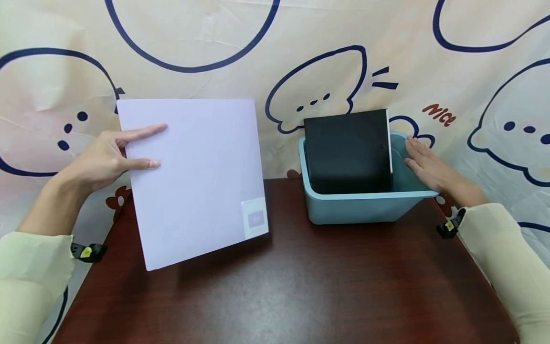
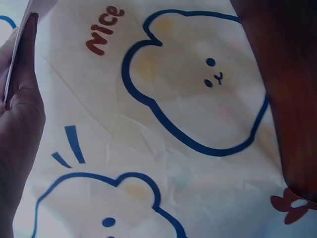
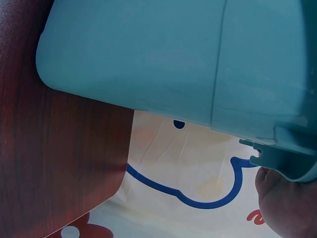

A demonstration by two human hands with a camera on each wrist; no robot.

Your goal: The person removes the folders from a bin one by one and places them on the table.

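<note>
My left hand pinches the left edge of a large, flat, pale lilac folder-like sheet, thumb and index finger lying across its front. A small label marks its lower right corner. In the left wrist view, only the thin edge of the sheet shows, by the fingers. My right hand rests on the right rim of a blue-green plastic bin, its fingers extended over the edge. Inside the bin, a black-covered book with a white right edge leans upright; its bottom is hidden by the front wall.
The bin stands at the back right of a dark reddish-brown table. Behind the table hangs a cream cloth with blue cartoon outlines, close to the bin. Wrist straps circle both sleeves.
</note>
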